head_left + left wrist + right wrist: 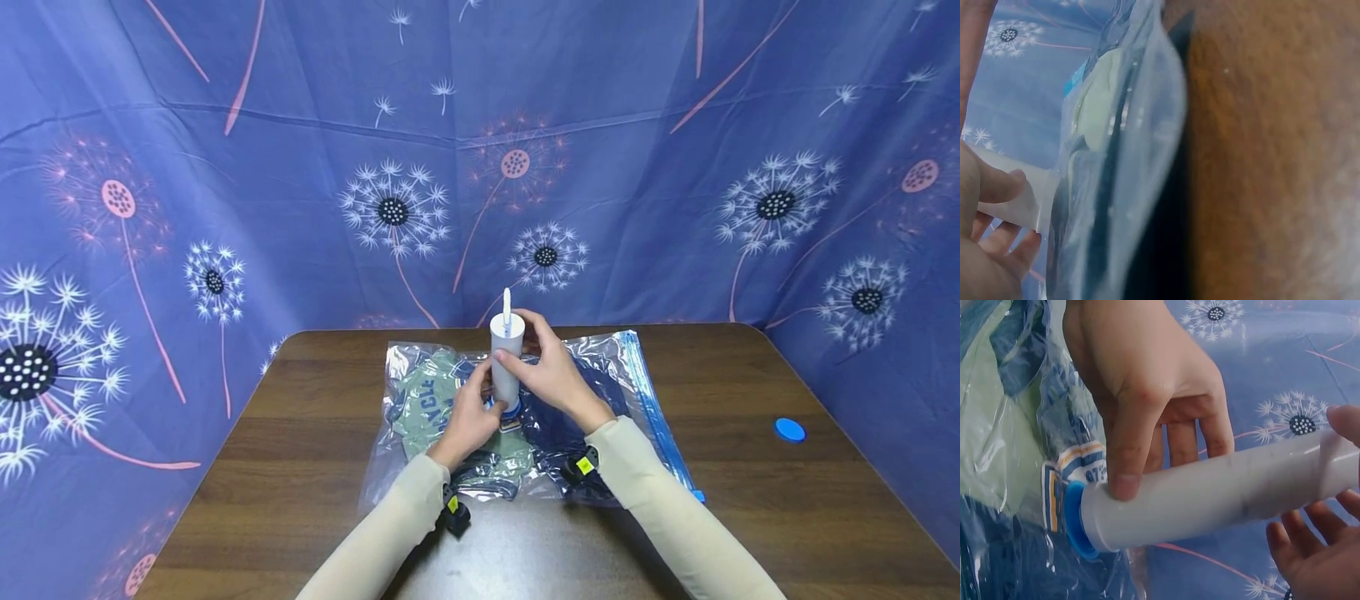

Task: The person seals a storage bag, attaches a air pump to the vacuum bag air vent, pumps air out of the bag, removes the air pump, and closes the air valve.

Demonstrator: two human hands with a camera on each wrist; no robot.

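Note:
A white hand pump (506,367) stands on a clear zip storage bag (555,487), its white handle (507,304) sticking up from the top. Its lower end meets a blue ring (1075,515) on the bag. My left hand (470,421) holds the pump low down, thumb on one side and fingers on the other. Higher up, my right hand (555,371) grips the tube with its thumb in front and fingers behind. Inside the bag lie a light green garment (427,400) with lettering and dark navy clothing (551,425). The left wrist view shows the bag's puffed side (1147,125).
A round blue cap (790,430) lies on the brown wooden table (750,517), right of the bag. The bag's blue zip edge (660,417) runs down its right side. Behind the table hangs a blue dandelion-patterned cloth (637,208).

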